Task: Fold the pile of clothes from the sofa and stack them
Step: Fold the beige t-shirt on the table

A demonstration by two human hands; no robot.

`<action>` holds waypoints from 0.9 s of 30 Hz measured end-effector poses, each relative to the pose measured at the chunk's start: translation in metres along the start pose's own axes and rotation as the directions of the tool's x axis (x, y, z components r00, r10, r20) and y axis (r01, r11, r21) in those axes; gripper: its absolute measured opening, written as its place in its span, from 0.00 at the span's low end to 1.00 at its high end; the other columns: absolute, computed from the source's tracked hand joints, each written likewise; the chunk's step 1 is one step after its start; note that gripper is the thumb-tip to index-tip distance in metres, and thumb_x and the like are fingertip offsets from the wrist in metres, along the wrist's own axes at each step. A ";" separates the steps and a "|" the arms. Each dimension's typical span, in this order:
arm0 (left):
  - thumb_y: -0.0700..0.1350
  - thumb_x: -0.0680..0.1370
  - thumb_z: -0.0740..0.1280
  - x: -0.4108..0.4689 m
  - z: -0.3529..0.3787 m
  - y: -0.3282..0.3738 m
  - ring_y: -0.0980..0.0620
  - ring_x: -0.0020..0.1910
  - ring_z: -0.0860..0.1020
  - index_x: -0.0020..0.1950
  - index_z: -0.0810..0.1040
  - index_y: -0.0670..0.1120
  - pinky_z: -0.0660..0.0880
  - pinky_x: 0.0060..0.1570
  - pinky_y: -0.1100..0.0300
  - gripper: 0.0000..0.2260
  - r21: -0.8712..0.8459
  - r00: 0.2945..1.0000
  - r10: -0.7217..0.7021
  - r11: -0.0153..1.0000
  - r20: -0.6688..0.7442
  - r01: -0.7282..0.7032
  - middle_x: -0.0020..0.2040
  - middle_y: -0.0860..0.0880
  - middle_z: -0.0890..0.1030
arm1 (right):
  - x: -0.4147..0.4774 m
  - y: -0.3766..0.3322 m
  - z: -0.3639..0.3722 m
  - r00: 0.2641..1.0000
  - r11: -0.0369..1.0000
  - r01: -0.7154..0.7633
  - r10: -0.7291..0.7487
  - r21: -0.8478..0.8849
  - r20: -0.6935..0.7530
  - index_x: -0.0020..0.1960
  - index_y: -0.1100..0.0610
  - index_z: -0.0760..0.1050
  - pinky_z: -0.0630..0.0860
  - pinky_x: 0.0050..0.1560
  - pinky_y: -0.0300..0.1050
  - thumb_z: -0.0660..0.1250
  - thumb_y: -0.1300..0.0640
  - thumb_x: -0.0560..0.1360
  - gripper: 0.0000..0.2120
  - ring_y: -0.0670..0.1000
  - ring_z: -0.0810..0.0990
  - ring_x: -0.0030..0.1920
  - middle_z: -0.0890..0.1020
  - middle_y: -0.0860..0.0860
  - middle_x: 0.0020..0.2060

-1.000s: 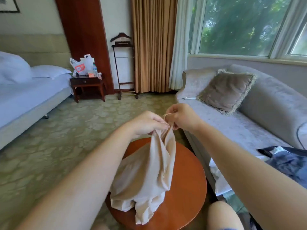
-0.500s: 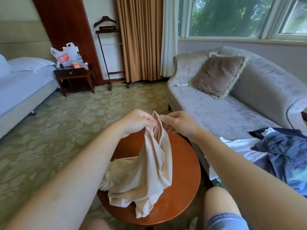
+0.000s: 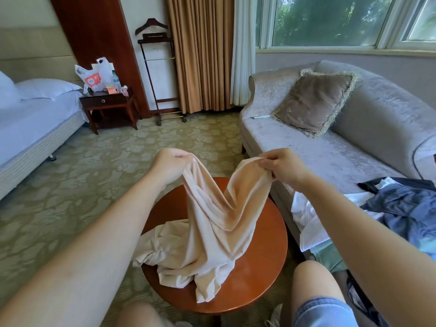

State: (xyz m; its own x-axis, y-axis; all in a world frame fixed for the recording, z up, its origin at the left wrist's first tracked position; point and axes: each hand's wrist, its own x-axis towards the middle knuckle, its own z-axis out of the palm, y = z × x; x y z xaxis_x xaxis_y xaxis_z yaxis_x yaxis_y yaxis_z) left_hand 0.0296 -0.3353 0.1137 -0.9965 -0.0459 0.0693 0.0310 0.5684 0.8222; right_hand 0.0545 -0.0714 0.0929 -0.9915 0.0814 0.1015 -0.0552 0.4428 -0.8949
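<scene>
While I hold the beige garment [image 3: 212,232] up by its top edge, my left hand [image 3: 171,165] grips one corner in a closed fist and my right hand [image 3: 286,167] pinches the other between thumb and curled fingers. Both hands sit at about the same height, apart from each other, over the far side of the round wooden surface [image 3: 259,274]. The edge between them runs left to right and sags in a deep V, so it is not taut. From that edge the cloth falls down and toward me. Its lower part lies bunched on the surface, with one fold spilling over the left rim. I judge its long axis to run from my hands back toward my knees. Neither hand is nearer, as each has its own corner. As I read it, the next move turns on drawing the hands wider to flatten that sag.

A pile of clothes [image 3: 401,208], blue, white and pale green, lies on the sofa [image 3: 330,156] to my right, nearer my right hand.

A white plastic bag [image 3: 94,76] on the bedside table [image 3: 106,102] carries an orange-red panel with a white mark, too small to read. I see no label on the garment.
</scene>
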 end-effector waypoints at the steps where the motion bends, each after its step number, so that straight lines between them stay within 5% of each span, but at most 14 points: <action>1: 0.46 0.80 0.65 0.001 -0.002 -0.002 0.51 0.49 0.77 0.56 0.83 0.48 0.73 0.48 0.58 0.09 0.006 0.997 -0.010 1.000 -0.071 0.010 0.49 0.53 0.81 | 0.003 0.006 -0.007 0.999 0.999 -0.034 0.035 0.009 -0.019 0.50 0.59 0.82 0.80 0.35 0.43 0.65 0.65 0.76 0.07 0.50 0.78 0.36 0.80 0.54 0.37; 3: 0.47 0.81 0.63 0.002 -0.006 -0.007 0.51 0.43 0.76 0.58 0.82 0.47 0.69 0.39 0.59 0.11 -0.014 0.984 -0.041 0.999 -0.171 0.039 0.41 0.55 0.79 | 0.011 0.022 -0.023 0.984 0.994 -0.110 0.110 0.003 -0.137 0.51 0.61 0.81 0.74 0.26 0.38 0.65 0.65 0.76 0.07 0.49 0.74 0.33 0.77 0.53 0.35; 6: 0.45 0.81 0.62 0.003 -0.013 -0.016 0.51 0.37 0.72 0.56 0.82 0.45 0.66 0.35 0.61 0.10 -0.109 0.950 -0.098 0.992 -0.296 0.068 0.35 0.53 0.74 | 0.017 0.051 -0.042 0.918 0.985 -0.170 0.168 0.028 -0.360 0.50 0.72 0.79 0.68 0.31 0.43 0.65 0.65 0.75 0.10 0.51 0.69 0.33 0.77 0.63 0.35; 8: 0.43 0.81 0.61 0.003 -0.019 -0.020 0.49 0.42 0.74 0.55 0.82 0.45 0.70 0.40 0.58 0.10 -0.193 0.913 -0.149 0.978 -0.380 0.080 0.39 0.51 0.76 | 0.014 0.060 -0.045 0.900 0.986 -0.162 0.164 0.038 -0.405 0.49 0.73 0.79 0.68 0.37 0.48 0.66 0.64 0.75 0.10 0.51 0.69 0.33 0.78 0.67 0.38; 11: 0.43 0.81 0.61 0.002 -0.025 -0.023 0.47 0.48 0.78 0.57 0.80 0.45 0.78 0.49 0.54 0.10 -0.367 0.870 -0.271 0.923 -0.411 0.114 0.46 0.49 0.80 | 0.007 0.061 -0.044 0.912 0.985 -0.151 0.170 0.078 -0.374 0.53 0.66 0.80 0.72 0.35 0.47 0.70 0.61 0.75 0.10 0.51 0.72 0.30 0.79 0.56 0.37; 15: 0.40 0.81 0.63 -0.004 -0.026 -0.015 0.50 0.46 0.81 0.58 0.78 0.44 0.78 0.38 0.60 0.08 -0.539 0.948 -0.293 0.822 -0.126 0.182 0.49 0.46 0.81 | 0.004 0.057 -0.038 0.935 0.990 -0.132 0.108 -0.047 -0.338 0.62 0.61 0.78 0.69 0.30 0.35 0.65 0.63 0.77 0.14 0.46 0.73 0.28 0.79 0.57 0.42; 18: 0.36 0.79 0.65 -0.014 -0.021 -0.004 0.49 0.49 0.82 0.56 0.79 0.43 0.79 0.40 0.61 0.08 -0.448 0.977 -0.171 0.868 0.131 0.212 0.51 0.43 0.82 | -0.005 0.031 -0.020 0.968 0.990 0.002 -0.037 -0.141 -0.246 0.54 0.61 0.81 0.70 0.36 0.33 0.63 0.65 0.77 0.11 0.42 0.76 0.36 0.81 0.54 0.46; 21: 0.36 0.78 0.67 -0.018 -0.011 0.008 0.46 0.52 0.82 0.53 0.82 0.43 0.80 0.47 0.58 0.07 -0.305 0.963 -0.089 0.938 0.255 0.167 0.52 0.43 0.83 | -0.021 -0.005 0.011 0.986 0.974 0.142 -0.154 -0.177 -0.055 0.61 0.61 0.79 0.70 0.43 0.32 0.64 0.64 0.77 0.13 0.47 0.77 0.49 0.81 0.52 0.50; 24: 0.35 0.77 0.68 -0.021 0.000 0.018 0.47 0.52 0.82 0.51 0.83 0.44 0.79 0.54 0.54 0.07 -0.200 0.938 -0.007 0.976 0.346 0.081 0.50 0.43 0.85 | -0.032 -0.031 0.045 0.958 0.959 0.241 -0.211 -0.150 0.193 0.68 0.59 0.71 0.68 0.36 0.32 0.66 0.61 0.77 0.20 0.41 0.75 0.35 0.79 0.49 0.38; 27: 0.34 0.76 0.68 -0.024 0.001 0.021 0.48 0.51 0.82 0.49 0.84 0.47 0.78 0.55 0.54 0.09 -0.129 0.911 0.057 0.992 0.409 -0.004 0.48 0.44 0.85 | -0.033 -0.034 0.070 0.924 0.956 0.261 -0.208 -0.133 0.322 0.52 0.56 0.74 0.63 0.32 0.33 0.67 0.62 0.75 0.06 0.39 0.70 0.27 0.72 0.44 0.30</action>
State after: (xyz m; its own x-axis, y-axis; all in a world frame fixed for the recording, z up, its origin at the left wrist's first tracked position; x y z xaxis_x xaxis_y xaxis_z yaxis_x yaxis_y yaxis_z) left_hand 0.0537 -0.3213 0.1282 -0.9374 0.3265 -0.1213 0.0446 0.4579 0.8879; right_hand 0.0807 -0.1518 0.0893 -0.9423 -0.3042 0.1396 -0.2961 0.5632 -0.7715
